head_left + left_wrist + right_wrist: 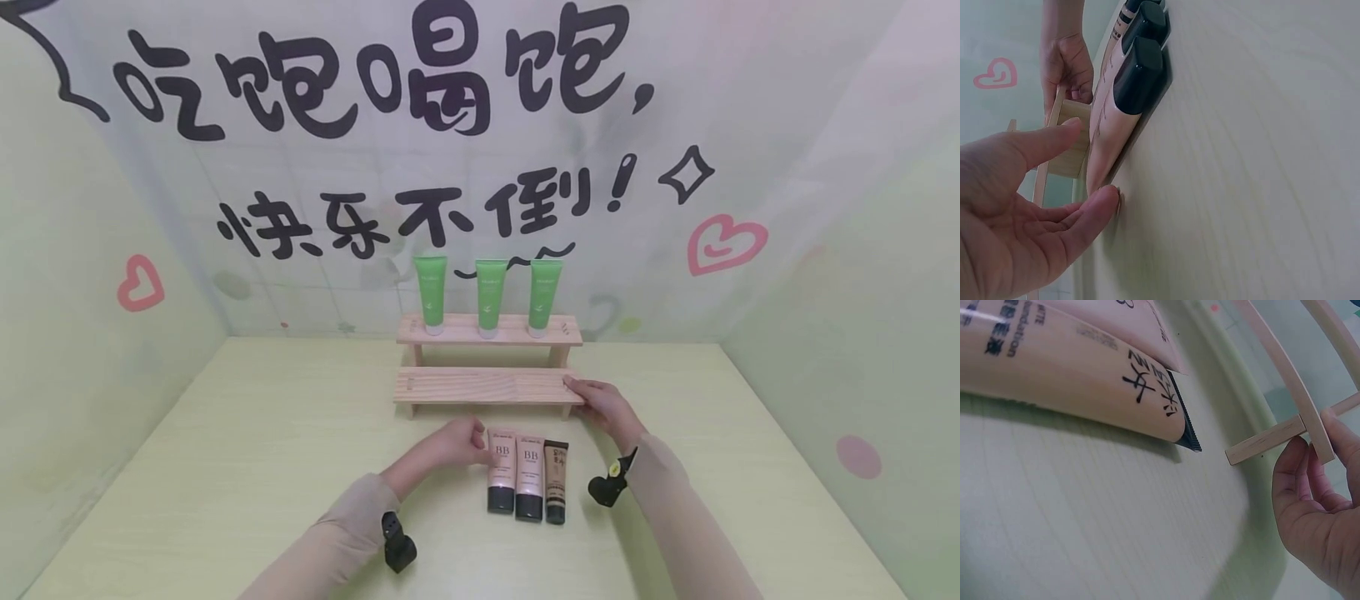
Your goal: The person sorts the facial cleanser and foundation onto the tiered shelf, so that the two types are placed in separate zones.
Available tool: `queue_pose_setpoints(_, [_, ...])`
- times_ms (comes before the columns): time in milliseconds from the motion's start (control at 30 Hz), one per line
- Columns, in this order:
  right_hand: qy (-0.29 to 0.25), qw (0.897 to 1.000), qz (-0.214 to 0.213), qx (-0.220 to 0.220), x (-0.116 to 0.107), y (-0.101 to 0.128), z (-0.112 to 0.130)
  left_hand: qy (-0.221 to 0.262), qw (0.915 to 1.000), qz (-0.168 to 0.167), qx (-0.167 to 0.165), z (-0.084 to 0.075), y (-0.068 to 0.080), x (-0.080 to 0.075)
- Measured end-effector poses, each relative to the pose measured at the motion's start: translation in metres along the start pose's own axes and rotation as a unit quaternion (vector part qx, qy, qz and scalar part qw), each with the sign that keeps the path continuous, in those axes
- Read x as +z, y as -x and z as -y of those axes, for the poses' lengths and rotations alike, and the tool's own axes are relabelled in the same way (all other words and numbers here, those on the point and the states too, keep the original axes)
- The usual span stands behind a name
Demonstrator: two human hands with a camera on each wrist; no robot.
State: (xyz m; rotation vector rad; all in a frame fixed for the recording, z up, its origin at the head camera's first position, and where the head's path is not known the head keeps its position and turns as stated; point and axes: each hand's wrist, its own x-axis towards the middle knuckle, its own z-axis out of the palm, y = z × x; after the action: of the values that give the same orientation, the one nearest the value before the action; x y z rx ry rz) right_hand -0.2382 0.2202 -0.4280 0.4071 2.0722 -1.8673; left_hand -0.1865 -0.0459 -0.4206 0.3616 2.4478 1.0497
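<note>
Three tubes lie side by side on the table (225, 467), just before the wooden rack (480, 386). The left hand (450, 446) lies open, fingertips touching the leftmost tube (501, 468). The right hand (603, 406) grips the rack's lower right corner, beyond the dark tube (556, 481).

backdrop (750, 100) behind the table carried large black handwritten-style characters: "吃饱喝饱," on the upper line, "快乐不倒!" on the lower. two pink tubes (516, 471) lying on the table were each marked "bb" in dark print. narrower tan tube (556, 479) beside them bore black brush-style characters, not legible; in the right wrist view a neighbouring tube showed "...dation". three green tubes (491, 293) on the upper shelf had small print, unreadable.
</note>
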Motion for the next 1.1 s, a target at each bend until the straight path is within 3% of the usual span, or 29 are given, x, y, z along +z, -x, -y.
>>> queue_pose_setpoints(200, [-0.007, 1.0, -0.005, 0.001, 0.001, -0.002, -0.001, 0.002, 0.9993, -0.02, -0.031, -0.001, -0.002, 0.011])
queue_pose_setpoints(433, [-0.01, 1.0, -0.004, -0.003, 0.001, -0.001, -0.001, 0.004, 0.9983, -0.017, -0.056, -0.009, 0.002, 0.015])
queue_pose_setpoints(633, [-0.01, 1.0, -0.002, -0.004, 0.001, -0.002, -0.001, -0.021, 0.9984, -0.002, -0.053, -0.016, 0.001, 0.018])
queue_pose_setpoints(1100, [-0.019, 1.0, 0.005, -0.009, 0.002, 0.0, -0.001, 0.009, 0.9973, 0.02, -0.07, -0.018, 0.001, 0.025])
